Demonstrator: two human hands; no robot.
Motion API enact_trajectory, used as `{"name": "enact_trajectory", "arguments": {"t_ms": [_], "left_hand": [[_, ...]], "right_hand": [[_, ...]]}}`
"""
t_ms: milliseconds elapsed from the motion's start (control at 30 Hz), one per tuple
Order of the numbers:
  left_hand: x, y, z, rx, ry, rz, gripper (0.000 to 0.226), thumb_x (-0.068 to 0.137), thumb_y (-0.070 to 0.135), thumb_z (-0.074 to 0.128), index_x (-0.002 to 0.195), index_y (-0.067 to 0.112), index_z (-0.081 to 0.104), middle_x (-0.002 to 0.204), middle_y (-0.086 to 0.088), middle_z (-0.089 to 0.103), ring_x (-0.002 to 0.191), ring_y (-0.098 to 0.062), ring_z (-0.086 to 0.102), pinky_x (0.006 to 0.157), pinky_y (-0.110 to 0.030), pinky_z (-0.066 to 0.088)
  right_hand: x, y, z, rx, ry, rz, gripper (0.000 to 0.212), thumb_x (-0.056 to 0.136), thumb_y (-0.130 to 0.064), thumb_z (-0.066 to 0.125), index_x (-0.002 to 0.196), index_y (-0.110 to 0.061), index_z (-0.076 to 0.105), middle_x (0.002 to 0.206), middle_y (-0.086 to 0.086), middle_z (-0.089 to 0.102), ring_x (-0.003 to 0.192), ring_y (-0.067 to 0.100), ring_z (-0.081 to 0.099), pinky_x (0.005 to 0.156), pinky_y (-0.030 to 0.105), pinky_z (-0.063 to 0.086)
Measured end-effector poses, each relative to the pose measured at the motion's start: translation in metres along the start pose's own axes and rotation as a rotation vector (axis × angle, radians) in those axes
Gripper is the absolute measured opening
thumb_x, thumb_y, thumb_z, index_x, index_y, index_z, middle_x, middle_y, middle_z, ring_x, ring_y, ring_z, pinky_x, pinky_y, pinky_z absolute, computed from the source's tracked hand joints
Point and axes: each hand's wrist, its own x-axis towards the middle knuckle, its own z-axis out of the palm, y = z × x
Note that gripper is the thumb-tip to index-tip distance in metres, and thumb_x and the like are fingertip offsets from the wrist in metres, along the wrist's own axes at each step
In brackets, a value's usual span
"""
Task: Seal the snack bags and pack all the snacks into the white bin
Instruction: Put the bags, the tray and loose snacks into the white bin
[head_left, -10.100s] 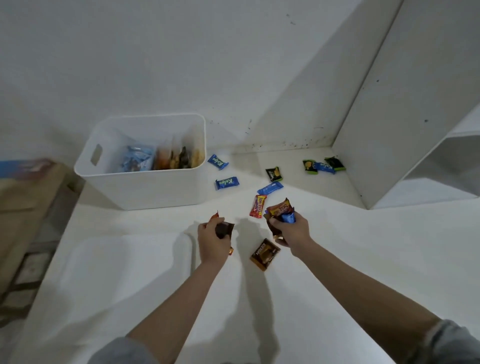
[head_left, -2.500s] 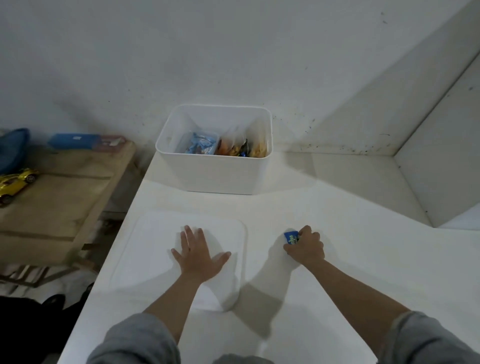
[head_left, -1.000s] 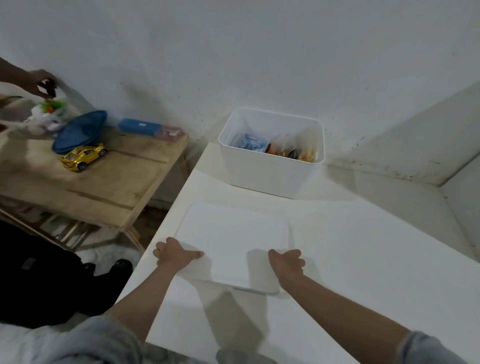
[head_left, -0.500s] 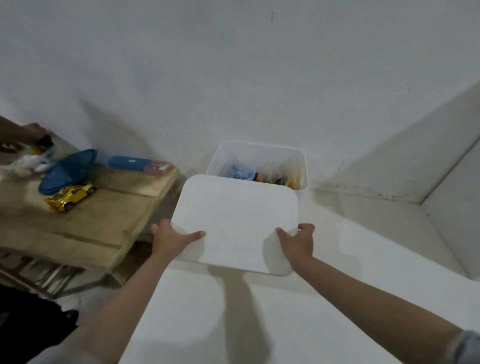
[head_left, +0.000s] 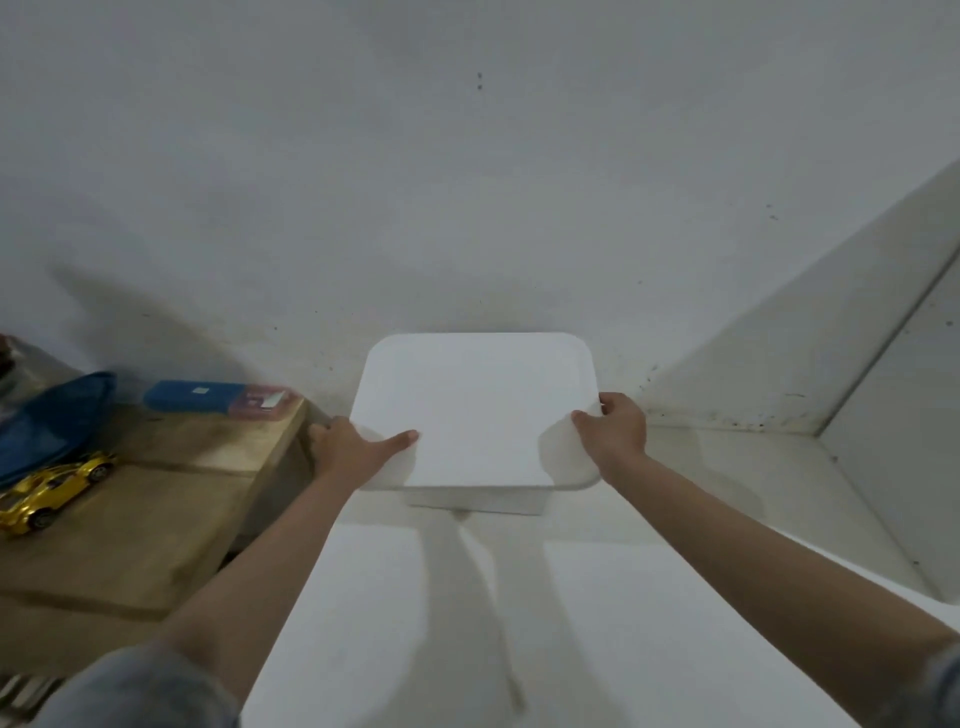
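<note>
A flat white lid (head_left: 478, 405) with rounded corners lies over the white bin (head_left: 472, 502), of which only a strip of the front wall shows below the lid. My left hand (head_left: 353, 449) grips the lid's left edge, thumb on top. My right hand (head_left: 615, 428) grips its right edge. The snacks inside the bin are hidden by the lid.
The bin stands on a white table (head_left: 467, 623) against a grey wall. A white panel (head_left: 893, 415) rises at the right. Left of the table, a lower wooden bench (head_left: 135, 519) carries a yellow toy car (head_left: 52, 491), a blue pencil case (head_left: 208, 397) and a blue bag (head_left: 47, 421).
Both hands have carried the lid forward and lowered it over the bin; the snacks seen half a second ago are now covered.
</note>
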Motion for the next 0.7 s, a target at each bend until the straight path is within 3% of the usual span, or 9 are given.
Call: {"name": "enact_trajectory", "arguments": {"t_ms": [67,167,233,333,400,500,700], "left_hand": [[0.011,0.011,0.004,-0.016,0.008,0.012,0.126,0.036,0.088,0.065,0.126,0.003,0.046,0.12,-0.013,0.054,0.111,-0.03,0.053,0.089,-0.035,0.046],[0.029,0.027,0.015,-0.026,0.019,0.034,0.108,0.058,0.066,0.076,0.133,0.0,0.036,0.131,-0.016,0.044,0.116,-0.031,0.048,0.081,-0.033,0.04],[0.042,0.036,0.021,0.02,0.029,0.035,0.104,0.063,0.063,0.076,0.134,0.001,0.033,0.134,-0.017,0.038,0.117,-0.031,0.047,0.077,-0.031,0.037],[0.057,0.045,0.023,0.075,0.014,0.035,0.105,0.063,0.064,0.074,0.134,0.0,0.032,0.135,-0.017,0.036,0.118,-0.031,0.046,0.083,-0.034,0.04],[0.069,0.044,0.024,0.088,-0.021,0.033,0.107,0.061,0.067,0.074,0.132,-0.001,0.032,0.133,-0.017,0.039,0.118,-0.031,0.047,0.086,-0.036,0.042],[0.077,0.036,0.027,0.1,-0.039,0.07,0.107,0.061,0.069,0.072,0.131,-0.001,0.032,0.125,-0.013,0.049,0.106,-0.025,0.051,0.077,-0.031,0.041],[0.076,0.024,0.037,0.175,0.073,0.143,0.1,0.063,0.077,0.063,0.124,0.001,0.039,0.104,-0.005,0.054,0.084,-0.017,0.047,0.068,-0.029,0.042]], "right_hand": [[0.02,-0.002,0.003,0.019,-0.002,0.03,0.039,0.078,-0.012,0.065,0.116,-0.007,0.061,0.119,0.013,0.058,0.088,0.025,0.057,0.079,0.031,0.047],[0.043,-0.001,0.014,0.036,0.011,0.069,0.039,0.078,-0.016,0.064,0.117,-0.011,0.061,0.122,0.013,0.055,0.089,0.026,0.057,0.077,0.031,0.046],[0.055,0.001,0.021,0.038,0.029,0.097,0.042,0.076,-0.021,0.063,0.117,-0.015,0.062,0.124,0.013,0.053,0.095,0.028,0.06,0.083,0.035,0.05],[0.068,0.01,0.032,0.015,0.019,0.104,0.041,0.08,-0.021,0.059,0.121,-0.014,0.06,0.129,0.012,0.051,0.105,0.029,0.057,0.093,0.037,0.047],[0.07,0.016,0.037,-0.024,-0.005,0.084,0.037,0.083,-0.017,0.057,0.119,-0.007,0.06,0.126,0.013,0.053,0.103,0.028,0.055,0.087,0.032,0.044],[0.068,0.026,0.045,-0.049,-0.018,0.045,0.031,0.086,-0.016,0.056,0.113,-0.001,0.056,0.11,0.014,0.058,0.089,0.025,0.053,0.073,0.029,0.041],[0.069,0.033,0.049,-0.054,0.025,0.001,0.035,0.089,-0.027,0.059,0.118,-0.008,0.053,0.104,0.004,0.058,0.09,0.02,0.053,0.078,0.028,0.039]]}}
